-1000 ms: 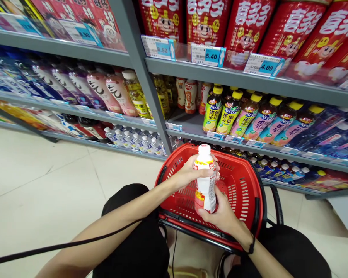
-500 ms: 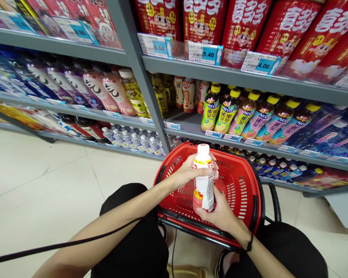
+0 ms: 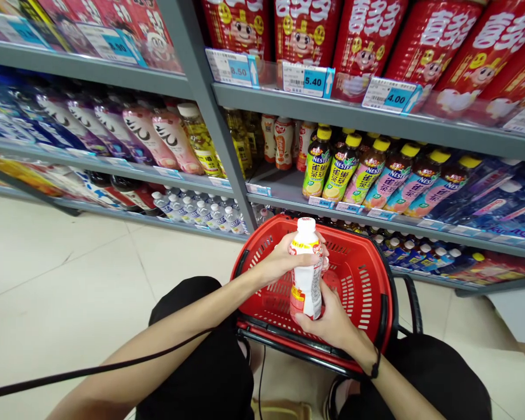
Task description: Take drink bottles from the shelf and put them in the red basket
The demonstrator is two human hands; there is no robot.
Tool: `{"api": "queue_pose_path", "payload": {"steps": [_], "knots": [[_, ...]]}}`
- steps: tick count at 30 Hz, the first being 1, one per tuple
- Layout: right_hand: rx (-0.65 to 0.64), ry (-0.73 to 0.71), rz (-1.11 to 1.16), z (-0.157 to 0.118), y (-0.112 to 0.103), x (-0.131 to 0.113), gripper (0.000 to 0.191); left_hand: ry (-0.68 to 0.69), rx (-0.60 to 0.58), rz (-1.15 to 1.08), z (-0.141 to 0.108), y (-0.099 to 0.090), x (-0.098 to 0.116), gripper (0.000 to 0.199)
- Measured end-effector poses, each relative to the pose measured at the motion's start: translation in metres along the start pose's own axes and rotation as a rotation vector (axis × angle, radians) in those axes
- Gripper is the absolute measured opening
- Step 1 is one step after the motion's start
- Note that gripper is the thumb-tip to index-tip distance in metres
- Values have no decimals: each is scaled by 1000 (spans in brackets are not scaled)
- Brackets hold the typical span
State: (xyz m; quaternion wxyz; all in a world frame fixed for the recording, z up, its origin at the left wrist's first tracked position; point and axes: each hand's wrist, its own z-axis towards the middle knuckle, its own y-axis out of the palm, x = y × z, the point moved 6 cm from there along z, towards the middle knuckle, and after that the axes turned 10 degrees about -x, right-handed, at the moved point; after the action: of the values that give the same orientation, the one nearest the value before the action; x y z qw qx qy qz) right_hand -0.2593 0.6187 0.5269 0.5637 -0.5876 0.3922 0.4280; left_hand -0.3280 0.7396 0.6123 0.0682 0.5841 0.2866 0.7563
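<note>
A white drink bottle (image 3: 306,280) with a white cap and a red and yellow label is held upright, tilted slightly, between both hands. My left hand (image 3: 291,256) wraps round its upper part, with the thumb across the front. Lower down, my right hand (image 3: 328,318) grips the bottle near its base. Below and behind the bottle lies a red shopping basket (image 3: 359,326) with slotted walls. Part of another white and red bottle (image 3: 326,264) shows just behind the held one, mostly hidden.
Grey shelves (image 3: 367,114) run along the front. They carry yellow-capped tea bottles (image 3: 338,168), red cans (image 3: 306,35) and pink and purple drink bottles (image 3: 144,134). A black cable (image 3: 91,370) crosses my left arm. Black handles (image 3: 413,303) stick out at the basket's right side.
Both hands keep the same hold on the bottle. The whole view has shifted very slightly; nothing else visibly moves.
</note>
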Motion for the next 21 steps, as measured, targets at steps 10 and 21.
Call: {"api": "queue_pose_path", "payload": {"steps": [10, 21], "knots": [[-3, 5, -1, 0, -1, -2, 60, 0, 1, 2, 0, 1, 1, 48], [38, 131, 591, 4, 2, 0, 64, 69, 207, -130, 1, -18, 10, 59]]}}
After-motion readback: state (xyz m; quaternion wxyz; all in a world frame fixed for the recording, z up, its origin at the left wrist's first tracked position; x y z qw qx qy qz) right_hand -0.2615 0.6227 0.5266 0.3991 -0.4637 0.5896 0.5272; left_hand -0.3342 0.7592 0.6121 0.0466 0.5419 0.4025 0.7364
